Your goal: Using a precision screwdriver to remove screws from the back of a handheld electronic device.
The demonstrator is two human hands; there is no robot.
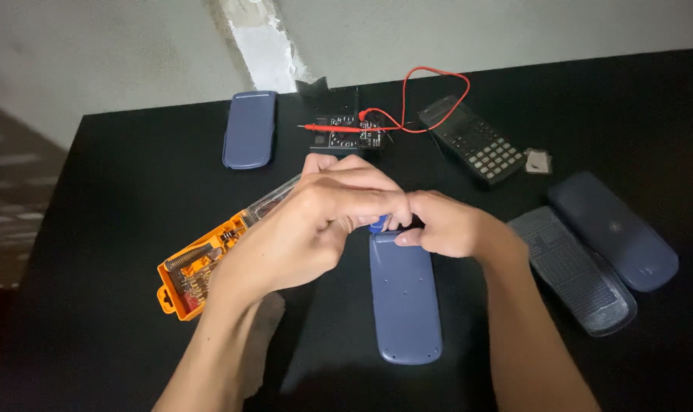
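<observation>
Both grips closed: left hand (316, 221) curled around a small blue-tipped tool (377, 223), right hand (438, 225) pinching the top edge of the blue calculator back (404, 294), flat on the tabletop (133, 168). Seemingly working a fastener at that edge; steady downward pressure probably needed. Orange bit case (197, 271) just left.

- A slate-blue calculator back shell (405, 301) is lying face down, long axis pointing toward twelve o'clock.
- A small blue-tipped tool (377, 223) is showing at its twelve o'clock end, mostly hidden by fingers.
</observation>
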